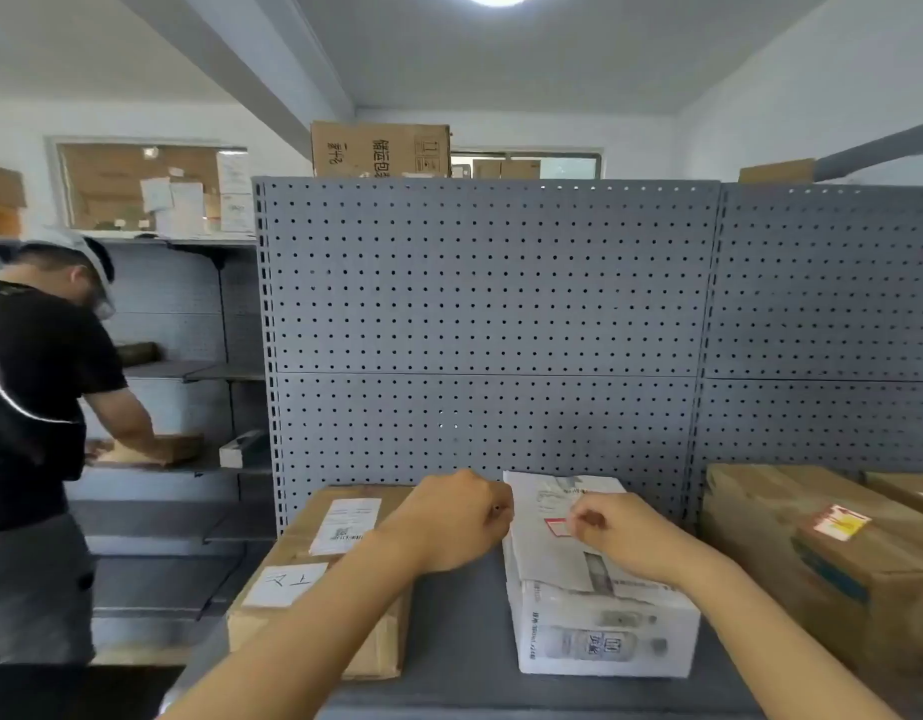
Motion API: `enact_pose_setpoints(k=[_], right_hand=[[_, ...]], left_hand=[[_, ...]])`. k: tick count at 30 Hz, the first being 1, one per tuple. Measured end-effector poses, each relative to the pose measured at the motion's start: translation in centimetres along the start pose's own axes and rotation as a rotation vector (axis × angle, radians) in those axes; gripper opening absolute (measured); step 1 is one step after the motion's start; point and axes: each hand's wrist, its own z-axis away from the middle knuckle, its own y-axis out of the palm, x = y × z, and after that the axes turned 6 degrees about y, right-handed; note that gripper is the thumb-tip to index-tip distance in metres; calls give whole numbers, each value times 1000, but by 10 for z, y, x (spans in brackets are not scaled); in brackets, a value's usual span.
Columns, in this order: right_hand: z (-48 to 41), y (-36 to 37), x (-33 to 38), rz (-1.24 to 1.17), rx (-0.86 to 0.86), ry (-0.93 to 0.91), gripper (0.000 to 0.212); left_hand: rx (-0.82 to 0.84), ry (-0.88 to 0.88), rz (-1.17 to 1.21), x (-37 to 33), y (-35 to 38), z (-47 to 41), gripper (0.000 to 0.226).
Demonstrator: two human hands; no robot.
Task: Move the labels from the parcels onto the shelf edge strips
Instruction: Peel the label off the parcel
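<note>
- One small red-bordered label (557,527) sits on top of the white parcel (599,605), toward its back half; white middle, print too blurry to read.
- My right hand (618,532) is at the label's right edge, thumb and forefinger pinched together on or just at it; can't tell if the corner is lifted.
- My left hand (451,517) is curled into a loose fist, knuckles touching the parcel's left top edge, just left of the label; can't tell if anything is inside the fist.
- White parcel is wrapped in pale plastic, bottle graphics on the near face, crumpled waybill area on top behind the label.
- Brown box (319,574) stands left of it on the same grey shelf (454,652), a gap between them; it has a white shipping label (345,524) with barcode and a white handwritten tag (285,584) nearer me. My left forearm crosses over its right side.
- Large brown carton (823,558) to the right, with a red-yellow sticker (839,521) on top; cut off by the frame edge.
- Grey pegboard back panel (480,324) rises behind the parcels.
- Shelf front edge is mostly hidden under my arms and the bottom of the frame.
- Another person in a black shirt (28,376) stands far left at a separate shelf, hands on a flat box; partly cropped.
</note>
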Motion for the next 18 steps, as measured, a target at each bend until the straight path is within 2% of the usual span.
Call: enact_pose_setpoints(k=[4,9,13,18], right_hand=[[-31,17,-9,116,64,89,24],[-53,29,-20,156,75,76,41],[-70,22,-29,229,83,83,40],[-86,9,-44,326,272,130,33]], left_hand=[[7,48,-24,27,20,-15,25],[46,82,8,45,41,-30,24],[45,65,15,58,50,-46,23],[79,57,43,63,52,-62,22]])
